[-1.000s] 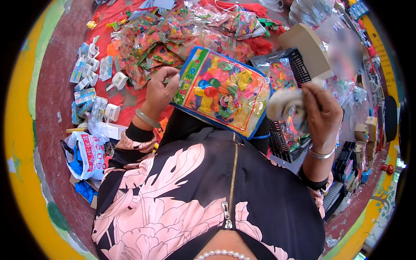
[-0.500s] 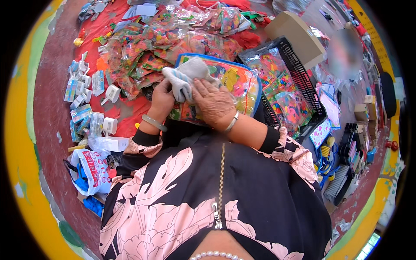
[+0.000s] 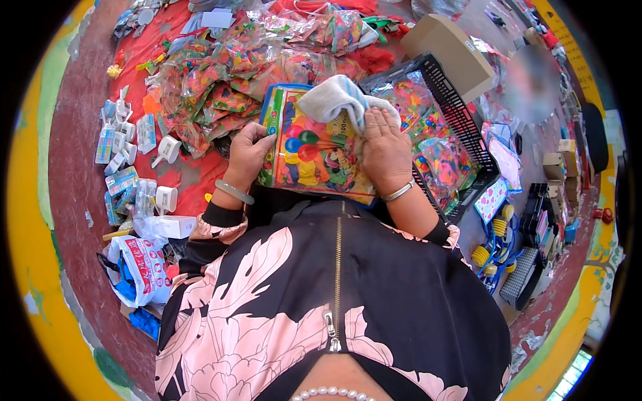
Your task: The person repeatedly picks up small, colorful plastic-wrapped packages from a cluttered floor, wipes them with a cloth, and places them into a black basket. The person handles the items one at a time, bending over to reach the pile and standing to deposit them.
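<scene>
A flat, clear-wrapped packet of balloons (image 3: 311, 170), printed with colourful balloons, lies on a blue-edged piece (image 3: 269, 100) in front of my body. My left hand (image 3: 249, 152) pinches the packet's left edge between thumb and fingers. At its right side my right hand (image 3: 386, 157) holds a whitish-grey cloth (image 3: 340, 99) with pale blue stripes, its fingers close together and pressed down on it. The cloth bunches up across the packet's top right corner and covers part of the print. My right thumb is mostly hidden.
Beyond the packet lies a heap of bagged balloons (image 3: 221, 80) on red sheeting. A black plastic crate (image 3: 461, 110) with more bags stands at right, beside a cardboard box (image 3: 448, 57). White hand pumps (image 3: 167, 150) and a white bag (image 3: 144, 267) sit at left; yellow-and-blue pumps (image 3: 498, 244) lie at right.
My right hand has slid right with the cloth, uncovering the packet's print. The left hand has let go of the cloth and moved to the packet's left edge.
</scene>
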`<state>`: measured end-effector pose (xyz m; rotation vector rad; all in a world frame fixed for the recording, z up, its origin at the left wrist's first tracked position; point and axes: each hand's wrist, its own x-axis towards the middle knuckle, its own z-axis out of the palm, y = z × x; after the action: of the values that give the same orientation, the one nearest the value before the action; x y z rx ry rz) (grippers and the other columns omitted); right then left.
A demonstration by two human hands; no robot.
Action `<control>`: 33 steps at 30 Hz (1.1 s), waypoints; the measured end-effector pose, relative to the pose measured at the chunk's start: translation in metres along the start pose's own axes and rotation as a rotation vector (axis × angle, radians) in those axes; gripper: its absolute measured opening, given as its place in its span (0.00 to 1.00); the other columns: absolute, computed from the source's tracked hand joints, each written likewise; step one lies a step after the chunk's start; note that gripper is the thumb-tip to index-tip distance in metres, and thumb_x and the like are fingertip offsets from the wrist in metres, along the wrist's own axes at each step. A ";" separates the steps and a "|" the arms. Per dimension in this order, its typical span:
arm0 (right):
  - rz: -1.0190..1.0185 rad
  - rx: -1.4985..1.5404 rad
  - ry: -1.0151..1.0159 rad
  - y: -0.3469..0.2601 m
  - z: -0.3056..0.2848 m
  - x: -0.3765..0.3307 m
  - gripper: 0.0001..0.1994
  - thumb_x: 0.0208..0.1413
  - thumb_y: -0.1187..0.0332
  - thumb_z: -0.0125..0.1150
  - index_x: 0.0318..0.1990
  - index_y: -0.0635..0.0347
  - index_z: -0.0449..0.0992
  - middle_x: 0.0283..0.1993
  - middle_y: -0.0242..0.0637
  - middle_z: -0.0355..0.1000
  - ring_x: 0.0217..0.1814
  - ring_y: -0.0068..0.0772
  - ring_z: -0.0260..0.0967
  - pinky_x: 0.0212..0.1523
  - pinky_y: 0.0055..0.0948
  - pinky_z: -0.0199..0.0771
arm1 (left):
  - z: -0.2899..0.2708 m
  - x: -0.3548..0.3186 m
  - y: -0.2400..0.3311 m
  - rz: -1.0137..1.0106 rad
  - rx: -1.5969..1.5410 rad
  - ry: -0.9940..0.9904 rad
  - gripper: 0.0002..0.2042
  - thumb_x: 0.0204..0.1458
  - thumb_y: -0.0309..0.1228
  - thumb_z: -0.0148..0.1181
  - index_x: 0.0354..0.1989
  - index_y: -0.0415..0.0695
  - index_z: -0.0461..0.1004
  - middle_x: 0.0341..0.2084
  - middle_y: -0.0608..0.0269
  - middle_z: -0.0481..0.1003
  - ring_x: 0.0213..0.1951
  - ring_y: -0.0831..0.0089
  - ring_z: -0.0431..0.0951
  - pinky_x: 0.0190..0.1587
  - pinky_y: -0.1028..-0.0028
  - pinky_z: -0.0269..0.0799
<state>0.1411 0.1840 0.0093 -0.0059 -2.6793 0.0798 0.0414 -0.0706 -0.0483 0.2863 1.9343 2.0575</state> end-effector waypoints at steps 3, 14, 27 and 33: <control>0.197 0.281 0.022 0.033 0.013 -0.006 0.18 0.48 0.68 0.56 0.48 0.64 0.71 0.50 0.44 0.71 0.51 0.48 0.68 0.45 0.44 0.68 | -0.001 0.002 -0.004 -0.004 0.029 -0.001 0.04 0.51 0.24 0.58 0.30 0.39 0.69 0.21 0.70 0.70 0.25 0.84 0.67 0.29 0.81 0.65; 0.345 0.482 0.171 0.079 -0.140 0.010 0.17 0.43 0.76 0.55 0.45 0.62 0.77 0.25 0.34 0.72 0.27 0.21 0.69 0.32 0.22 0.70 | 0.057 -0.011 0.128 0.712 0.774 -0.132 0.03 0.54 0.22 0.52 0.36 0.39 0.68 0.25 0.51 0.69 0.27 0.58 0.70 0.33 0.68 0.66; -0.075 -0.060 -0.084 0.053 -0.193 0.030 0.11 0.37 0.68 0.62 0.33 0.54 0.78 0.32 0.34 0.75 0.31 0.36 0.73 0.32 0.33 0.70 | 0.144 -0.007 0.204 1.264 0.834 -0.373 0.11 0.49 0.20 0.54 0.42 0.36 0.69 0.34 0.51 0.75 0.40 0.56 0.75 0.46 0.64 0.67; 0.327 -0.128 -0.015 0.145 -0.229 -0.003 0.11 0.51 0.67 0.51 0.38 0.55 0.79 0.33 0.42 0.76 0.33 0.46 0.74 0.36 0.35 0.73 | 0.091 0.016 0.139 0.905 0.816 -0.196 0.11 0.54 0.22 0.50 0.45 0.33 0.69 0.44 0.48 0.72 0.48 0.56 0.72 0.52 0.65 0.64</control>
<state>0.2441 0.3411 0.2043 -0.4850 -2.6683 0.0104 0.0465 0.0140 0.0962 1.7184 2.6864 1.3362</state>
